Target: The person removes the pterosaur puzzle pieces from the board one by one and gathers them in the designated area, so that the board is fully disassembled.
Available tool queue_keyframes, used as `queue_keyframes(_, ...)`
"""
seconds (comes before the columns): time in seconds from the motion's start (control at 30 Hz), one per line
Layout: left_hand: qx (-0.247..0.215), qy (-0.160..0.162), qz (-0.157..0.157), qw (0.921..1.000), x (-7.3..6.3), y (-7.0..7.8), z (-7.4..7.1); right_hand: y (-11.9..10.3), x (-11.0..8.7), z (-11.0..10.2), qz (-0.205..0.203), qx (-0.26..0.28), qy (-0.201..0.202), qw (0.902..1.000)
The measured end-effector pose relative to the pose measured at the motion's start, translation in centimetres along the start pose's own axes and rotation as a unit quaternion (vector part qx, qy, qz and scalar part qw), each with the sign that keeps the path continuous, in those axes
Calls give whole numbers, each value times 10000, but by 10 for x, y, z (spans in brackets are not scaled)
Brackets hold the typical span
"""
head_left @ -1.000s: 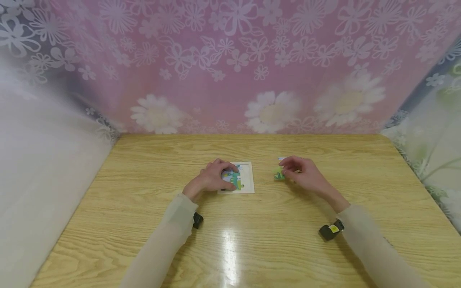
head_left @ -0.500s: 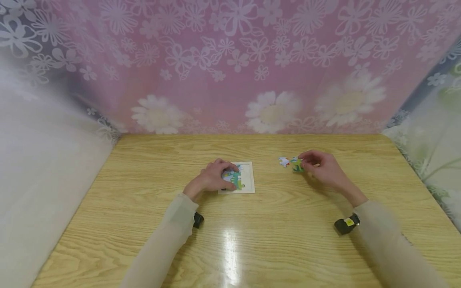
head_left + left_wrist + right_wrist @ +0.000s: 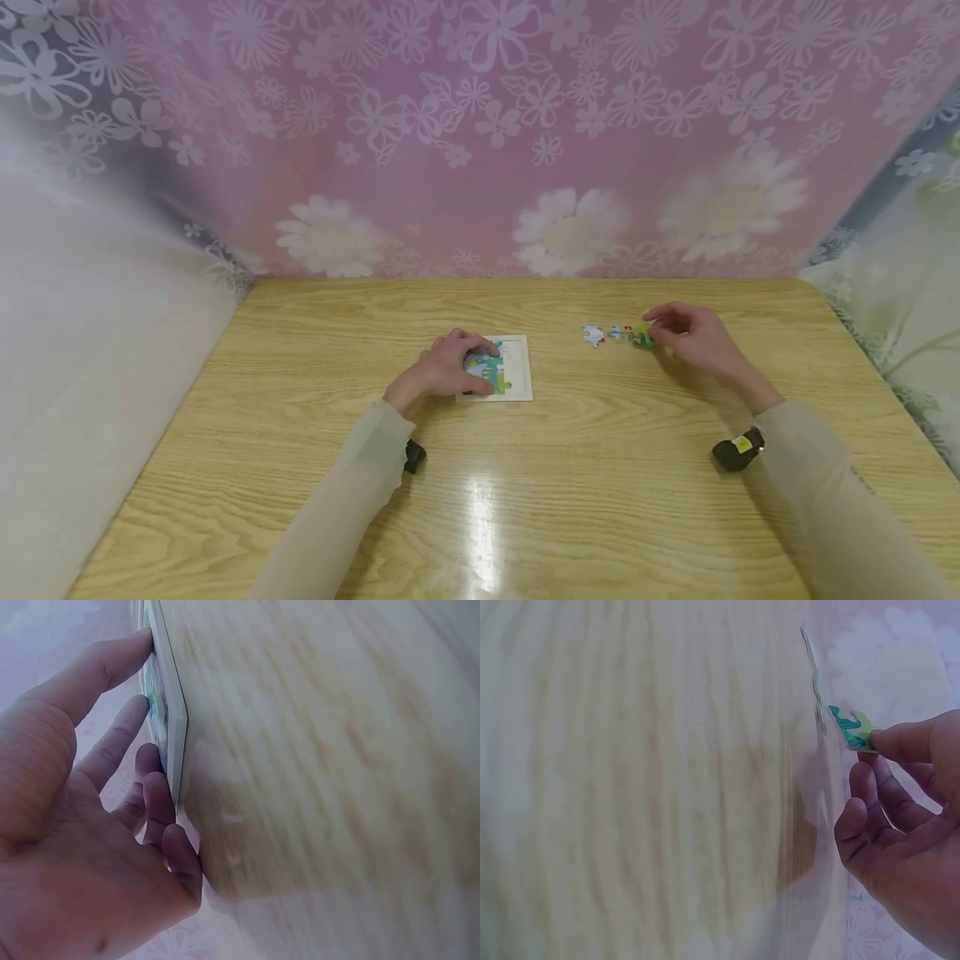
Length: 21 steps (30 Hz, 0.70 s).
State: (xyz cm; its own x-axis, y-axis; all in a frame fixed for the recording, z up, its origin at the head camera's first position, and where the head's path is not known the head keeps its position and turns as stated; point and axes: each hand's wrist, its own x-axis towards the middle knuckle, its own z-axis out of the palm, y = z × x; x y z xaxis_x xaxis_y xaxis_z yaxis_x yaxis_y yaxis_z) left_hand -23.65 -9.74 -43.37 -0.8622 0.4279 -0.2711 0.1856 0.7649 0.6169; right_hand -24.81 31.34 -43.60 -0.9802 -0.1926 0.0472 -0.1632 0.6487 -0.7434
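A small puzzle board (image 3: pixel 525 379) with a pale frame lies near the middle of the table, its right strip bare. Coloured puzzle pieces (image 3: pixel 486 367) fill the part beside my left hand (image 3: pixel 444 367). Thumb and index fingertip press on the board's face, and the other fingers rest loosely at its edge, as the left wrist view shows. Over to the right, my right hand (image 3: pixel 697 340) pinches a green puzzle piece (image 3: pixel 849 729) between thumb and index finger, tilted up at one side. To the left of it lie a white puzzle piece (image 3: pixel 593 336) and a blue-green puzzle piece (image 3: pixel 617 332).
The wood-grain table (image 3: pixel 585 467) runs back to a pink flowered cloth (image 3: pixel 450 167). A white cloth (image 3: pixel 97 333) hangs along the left side, and a flowered one (image 3: pixel 907 317) along the right. Each wrist wears a small black camera (image 3: pixel 735 452).
My right hand has moved right and away from me, carrying the green piece past the white one and uncovering the loose pieces. The left hand stays on the board.
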Motion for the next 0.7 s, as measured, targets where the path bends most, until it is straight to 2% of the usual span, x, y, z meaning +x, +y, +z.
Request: queue_keyframes(0.7, -2, 0, -56, 10000, 0, 0, 0, 11, 7, -8, 271, -522, -78, 9982)
